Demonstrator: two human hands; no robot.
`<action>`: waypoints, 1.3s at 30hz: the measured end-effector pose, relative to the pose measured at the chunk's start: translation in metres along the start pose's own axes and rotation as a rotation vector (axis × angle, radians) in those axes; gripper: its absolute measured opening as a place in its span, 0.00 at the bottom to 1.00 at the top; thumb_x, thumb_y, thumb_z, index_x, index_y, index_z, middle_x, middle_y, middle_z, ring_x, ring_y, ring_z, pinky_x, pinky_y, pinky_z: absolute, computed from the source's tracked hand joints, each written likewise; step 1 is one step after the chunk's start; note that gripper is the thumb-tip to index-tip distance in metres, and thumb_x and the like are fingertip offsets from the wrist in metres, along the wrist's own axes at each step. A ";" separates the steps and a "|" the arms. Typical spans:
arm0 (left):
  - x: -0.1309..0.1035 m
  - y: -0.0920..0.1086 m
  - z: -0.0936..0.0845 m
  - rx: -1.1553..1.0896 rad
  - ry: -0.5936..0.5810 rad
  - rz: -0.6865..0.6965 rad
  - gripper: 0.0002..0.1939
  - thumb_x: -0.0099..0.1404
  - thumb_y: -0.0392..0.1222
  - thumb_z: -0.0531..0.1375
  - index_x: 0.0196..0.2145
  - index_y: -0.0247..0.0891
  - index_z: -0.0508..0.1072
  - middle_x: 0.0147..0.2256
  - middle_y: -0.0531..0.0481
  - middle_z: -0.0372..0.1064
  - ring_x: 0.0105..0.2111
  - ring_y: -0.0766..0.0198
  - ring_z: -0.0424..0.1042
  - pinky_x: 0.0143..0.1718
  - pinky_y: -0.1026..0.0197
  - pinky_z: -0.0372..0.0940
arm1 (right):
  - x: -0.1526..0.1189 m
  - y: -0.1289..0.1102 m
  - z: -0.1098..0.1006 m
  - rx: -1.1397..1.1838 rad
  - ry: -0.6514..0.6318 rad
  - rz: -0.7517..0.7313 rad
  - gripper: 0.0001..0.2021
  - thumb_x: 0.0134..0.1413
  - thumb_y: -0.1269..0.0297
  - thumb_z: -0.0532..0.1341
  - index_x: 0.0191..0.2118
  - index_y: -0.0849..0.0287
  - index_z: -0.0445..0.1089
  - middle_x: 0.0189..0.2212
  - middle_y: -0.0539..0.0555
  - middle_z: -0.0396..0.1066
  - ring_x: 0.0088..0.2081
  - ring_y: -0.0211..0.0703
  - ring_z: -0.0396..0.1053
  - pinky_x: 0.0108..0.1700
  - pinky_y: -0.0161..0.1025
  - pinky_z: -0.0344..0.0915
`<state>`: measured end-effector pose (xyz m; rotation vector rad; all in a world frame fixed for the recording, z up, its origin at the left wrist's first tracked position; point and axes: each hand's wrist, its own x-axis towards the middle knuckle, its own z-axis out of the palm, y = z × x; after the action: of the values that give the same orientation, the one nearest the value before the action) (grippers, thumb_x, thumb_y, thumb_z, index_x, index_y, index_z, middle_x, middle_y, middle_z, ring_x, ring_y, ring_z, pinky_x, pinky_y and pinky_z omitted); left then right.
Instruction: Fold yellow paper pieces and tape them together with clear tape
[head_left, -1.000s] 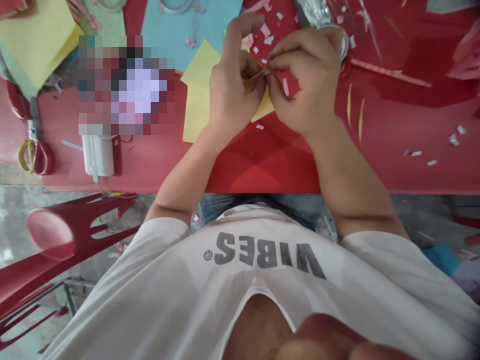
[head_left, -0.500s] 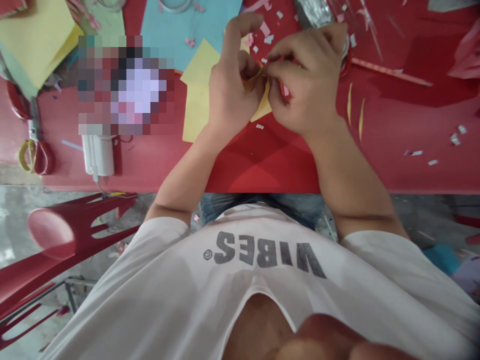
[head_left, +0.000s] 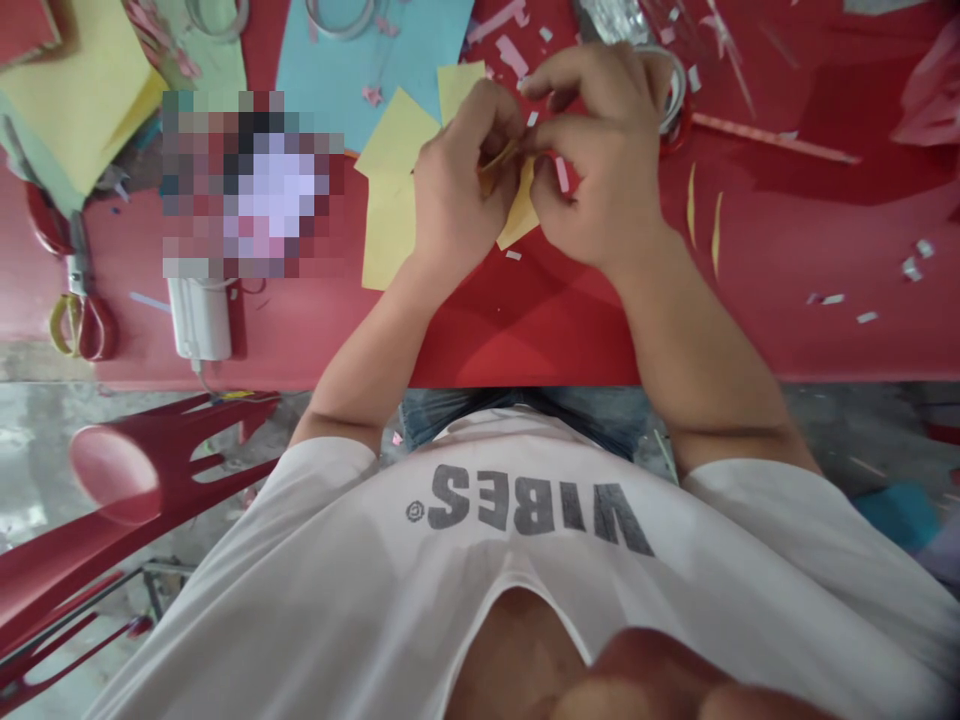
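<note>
My left hand (head_left: 469, 185) is closed, thumb and fingers pinching a small curled piece of yellow paper (head_left: 491, 175). My right hand (head_left: 607, 150) meets it, its fingertips at the same paper's edge and its index finger lifted a little. The fingers hide most of the piece. Beneath and beside my left hand lie yellow paper sheets (head_left: 388, 230) on the red table (head_left: 525, 330). Close to my right hand is a roll of tape (head_left: 679, 90), partly hidden by the knuckles.
Scissors (head_left: 77, 290) and a white power bank (head_left: 199, 315) with a cable lie at left, near a blurred-out patch. Blue paper (head_left: 300, 85) lies further back. Paper scraps and a pink striped stick (head_left: 780, 140) are at right. A red chair (head_left: 180, 480) stands at lower left.
My right index finger has lifted away from the pinch. My left fingers have curled in more over the yellow paper. The view has shifted slightly.
</note>
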<state>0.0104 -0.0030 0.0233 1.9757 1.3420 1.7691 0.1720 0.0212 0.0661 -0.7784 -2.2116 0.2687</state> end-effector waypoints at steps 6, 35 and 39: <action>0.000 0.012 -0.004 -0.010 0.038 -0.105 0.04 0.63 0.47 0.59 0.32 0.53 0.66 0.27 0.50 0.60 0.26 0.54 0.55 0.30 0.50 0.50 | 0.000 0.002 -0.002 0.077 -0.006 0.032 0.15 0.53 0.69 0.60 0.36 0.34 0.72 0.52 0.39 0.73 0.53 0.59 0.71 0.54 0.65 0.60; 0.005 0.004 -0.005 -0.158 0.044 -0.060 0.18 0.67 0.63 0.62 0.33 0.47 0.70 0.30 0.49 0.65 0.27 0.60 0.56 0.28 0.53 0.52 | 0.003 0.000 0.004 0.361 0.139 0.185 0.18 0.55 0.70 0.58 0.43 0.32 0.66 0.41 0.46 0.72 0.41 0.55 0.74 0.44 0.55 0.71; 0.005 0.004 -0.005 -0.147 0.043 -0.061 0.14 0.67 0.61 0.61 0.34 0.51 0.71 0.30 0.49 0.66 0.28 0.57 0.59 0.28 0.52 0.53 | 0.001 0.002 0.003 0.187 0.172 0.098 0.13 0.56 0.67 0.58 0.39 0.34 0.68 0.42 0.49 0.72 0.46 0.58 0.72 0.47 0.59 0.68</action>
<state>0.0080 -0.0040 0.0306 1.8117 1.2320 1.8354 0.1704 0.0239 0.0638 -0.7778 -1.9585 0.4342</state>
